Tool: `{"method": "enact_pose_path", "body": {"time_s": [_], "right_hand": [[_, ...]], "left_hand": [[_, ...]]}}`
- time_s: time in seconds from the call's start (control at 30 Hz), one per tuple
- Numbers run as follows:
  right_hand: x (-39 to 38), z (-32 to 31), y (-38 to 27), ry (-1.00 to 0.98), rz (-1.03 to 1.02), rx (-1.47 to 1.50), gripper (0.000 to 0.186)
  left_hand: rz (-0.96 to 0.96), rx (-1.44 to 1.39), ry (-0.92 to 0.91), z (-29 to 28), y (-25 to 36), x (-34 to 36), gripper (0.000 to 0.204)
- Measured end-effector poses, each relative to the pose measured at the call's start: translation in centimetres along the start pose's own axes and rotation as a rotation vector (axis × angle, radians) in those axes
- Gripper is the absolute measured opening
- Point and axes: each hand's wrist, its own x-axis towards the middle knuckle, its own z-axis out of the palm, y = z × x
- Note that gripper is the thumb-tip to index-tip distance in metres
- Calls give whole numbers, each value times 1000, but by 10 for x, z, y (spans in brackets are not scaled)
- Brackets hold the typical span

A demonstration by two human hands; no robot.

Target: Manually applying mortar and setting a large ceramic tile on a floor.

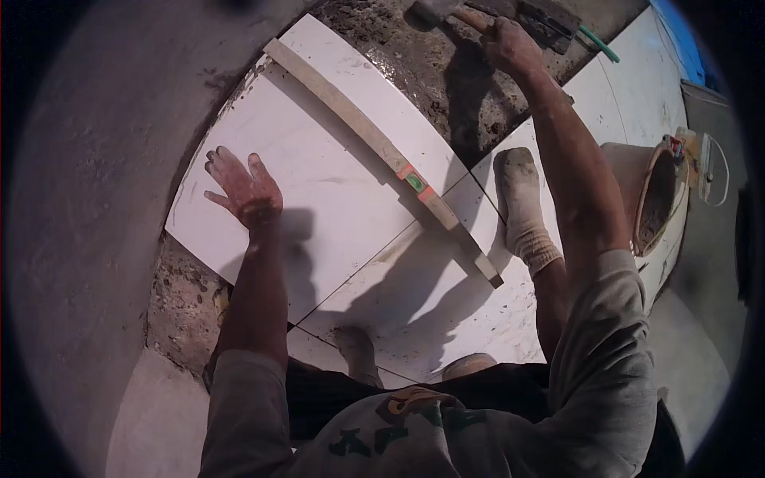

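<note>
My left fingers [227,163] are spread wide and flat, pressing with the whole left hand [245,191] on the big white tile [319,191] near its nine o'clock edge. My right fingers [504,36] are curled tight around the wooden handle [472,17] of a hammer, up at about one o'clock in my view; the right hand [510,46] hides most of the handle, and the hammer's dark head [430,9] pokes out toward eleven o'clock of that hand, right at the upper rim of the picture.

The tile I am pressing lies tilted in the view, its far corner at twelve o'clock. A long spirit level [382,147] rests across it, running from about eleven o'clock down to five o'clock, its green and orange vial near the middle, and its lower end crosses the joint onto the neighbouring tile [422,311] toward me.

Beyond the tile, at twelve to one o'clock, there is a bed of rough grey mortar [446,88], and my hammer hand hovers over its far edge. A trowel [550,20] lies just beside that hand at three o'clock of it. My socked foot [522,203] stands on a laid tile at three o'clock of the level. A mortar-smeared bucket [653,199] sits further out at three o'clock. Bare concrete floor [96,199] lies at nine o'clock of my left hand.
</note>
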Motion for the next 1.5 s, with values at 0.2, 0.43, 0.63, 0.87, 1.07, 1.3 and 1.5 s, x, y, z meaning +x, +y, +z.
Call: {"method": "enact_pose_path", "body": {"time_s": [0.2,0.43,0.63,0.87,1.07,1.3,1.5], "right_hand": [[-90,-82,-75,19,251,484,41],[-260,-57,-257,-394,106,1208,30],[-269,1,-284,-435,42,1028,39],[-246,38,-296,-367,83,990,43],[-244,56,-299,-220,-35,890,23],[-234,35,-293,-508,200,1076,43],[-232,10,-287,-566,248,1154,49]], "left_hand": [[-21,1,-50,-2,1,0,67],[56,67,-32,21,-25,-3,75],[95,304,-176,32,-37,-3,81],[2,40,-35,4,-5,2,66],[60,1,10,2,-4,-4,65],[75,72,24,7,-7,0,65],[33,133,-8,14,-12,1,66]]}}
